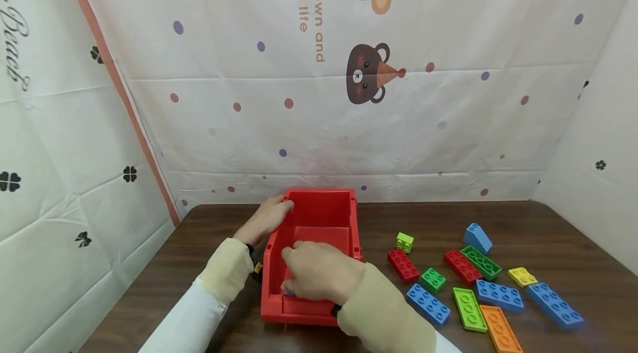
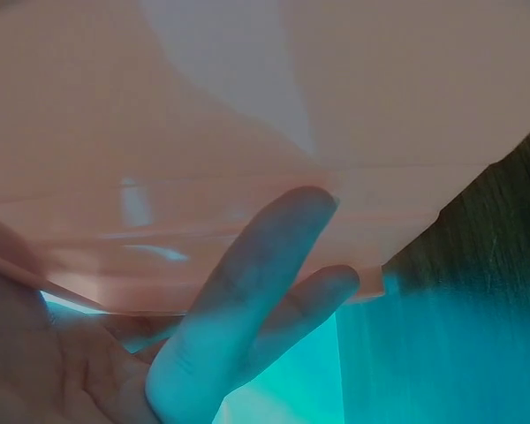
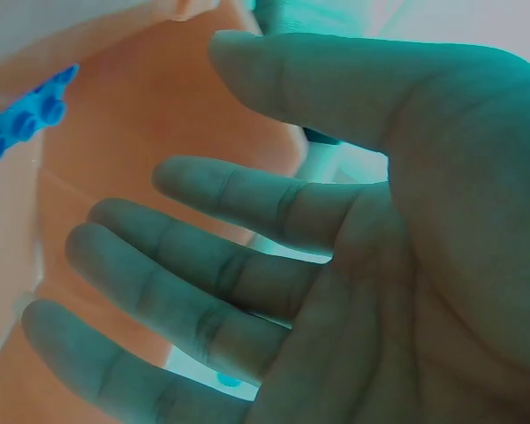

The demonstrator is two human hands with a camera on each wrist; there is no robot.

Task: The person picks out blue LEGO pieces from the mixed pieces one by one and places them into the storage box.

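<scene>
A red plastic bin [image 1: 319,317] stands on the table. My left hand [image 1: 269,217] holds its left side wall near the far corner, thumb at the rim. In the left wrist view, fingers [image 2: 247,291] lie along the wall's outer face. My right hand [image 1: 321,272] is inside the near half of the bin. Seen from the right wrist, that hand [image 3: 336,256] has its fingers apart and nothing between them. A blue studded toy brick [image 3: 22,126] lies in the bin beyond the fingertips, mostly hidden by the right hand in the head view.
Loose toy bricks lie to the right of the bin: a small lime brick [image 1: 405,242], a red brick [image 1: 402,265], a green brick [image 1: 432,280], a blue brick [image 1: 427,304], an orange plate [image 1: 500,330] and several others. A printed cloth [image 1: 319,137] hangs behind the table.
</scene>
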